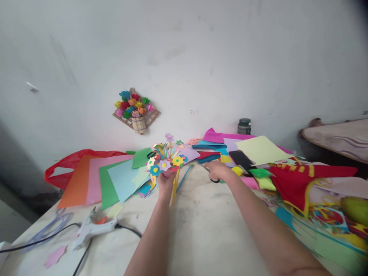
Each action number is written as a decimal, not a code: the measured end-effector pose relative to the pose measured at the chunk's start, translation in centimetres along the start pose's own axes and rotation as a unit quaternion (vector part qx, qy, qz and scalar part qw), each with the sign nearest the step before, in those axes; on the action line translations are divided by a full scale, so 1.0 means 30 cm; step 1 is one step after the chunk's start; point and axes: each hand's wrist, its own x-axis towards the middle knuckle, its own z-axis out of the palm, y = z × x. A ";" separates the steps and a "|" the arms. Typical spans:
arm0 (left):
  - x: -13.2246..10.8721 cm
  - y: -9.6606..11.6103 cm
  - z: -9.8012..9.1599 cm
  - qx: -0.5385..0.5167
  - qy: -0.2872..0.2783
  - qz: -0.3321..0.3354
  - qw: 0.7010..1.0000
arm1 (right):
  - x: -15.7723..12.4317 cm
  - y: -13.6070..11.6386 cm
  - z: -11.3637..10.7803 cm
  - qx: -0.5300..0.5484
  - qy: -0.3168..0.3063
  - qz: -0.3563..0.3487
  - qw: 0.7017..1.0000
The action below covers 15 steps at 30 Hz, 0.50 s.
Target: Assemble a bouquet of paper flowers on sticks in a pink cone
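My left hand (166, 184) is closed around a bunch of craft flowers (164, 165) with purple, yellow, blue and green star-shaped heads and yellow centres. Yellow stems (175, 188) hang below the fist. To the right, my right hand (217, 169) has its fingers closed on a pair of scissors (214, 181) low over the table. A black handle loop shows under the palm, while the blades are mostly hidden. Between the two hands a thin blue strip (184, 178) lies on the table.
A white glue gun (93, 229) with black cables lies at front left, near a pink cut-out (55, 256). Coloured sheets (94, 180) fan out behind it. On the right are a phone (240, 161), red felt (296, 184) and scraps; a dark jar (244, 126) stands behind.
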 end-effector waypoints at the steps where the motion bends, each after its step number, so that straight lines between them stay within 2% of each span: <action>1: 0.004 0.000 -0.004 -0.012 0.010 -0.005 1.000 | 0.001 0.008 -0.004 -0.001 0.018 0.011 1.000; 5: 0.019 0.007 -0.022 -0.066 0.024 -0.027 0.997 | 0.002 0.056 -0.028 0.014 0.082 0.065 0.994; 10: 0.033 0.030 -0.037 -0.134 0.037 -0.028 0.990 | -0.004 0.116 -0.057 0.076 0.159 0.155 0.972; 15: 0.061 0.042 -0.077 -0.232 0.046 -0.022 0.971 | 0.016 0.153 -0.043 0.134 0.222 0.185 0.948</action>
